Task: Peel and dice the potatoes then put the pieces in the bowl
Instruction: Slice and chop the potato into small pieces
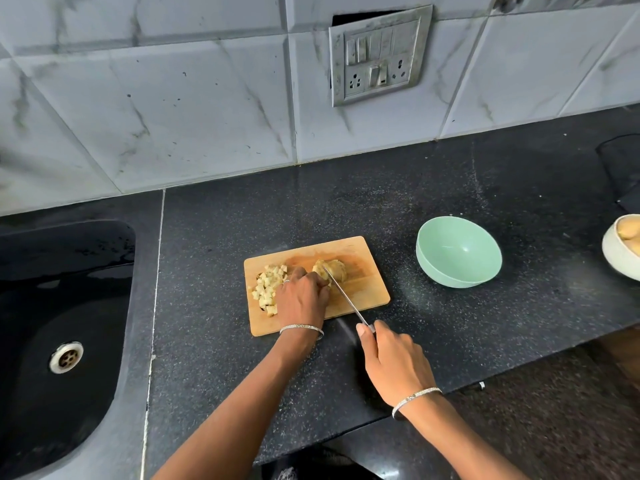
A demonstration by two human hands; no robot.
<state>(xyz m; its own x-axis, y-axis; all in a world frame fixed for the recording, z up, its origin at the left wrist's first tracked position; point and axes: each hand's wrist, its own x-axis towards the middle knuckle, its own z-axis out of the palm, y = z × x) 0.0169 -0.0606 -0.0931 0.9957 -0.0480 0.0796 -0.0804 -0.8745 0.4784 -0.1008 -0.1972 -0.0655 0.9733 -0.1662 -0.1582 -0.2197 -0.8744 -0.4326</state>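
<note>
My left grip [303, 299] holds the near end of the pale yellow, partly sliced potato [337, 268] on the rectangular wooden chopping board [367, 289]; my right grip [394, 362] clasps the handle of the slim steel-bladed knife [346, 297], its blade laid across the potato; a heap of small pale potato cubes [266, 287] lies on the board's left side; the mint-green round plastic bowl [450, 271] stands to the right on the black speckled stone bench [450, 341], apart from the board.

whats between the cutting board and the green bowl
Nothing sits there. In the head view, only a bare stretch of black countertop separates the cutting board from the green bowl.
</note>
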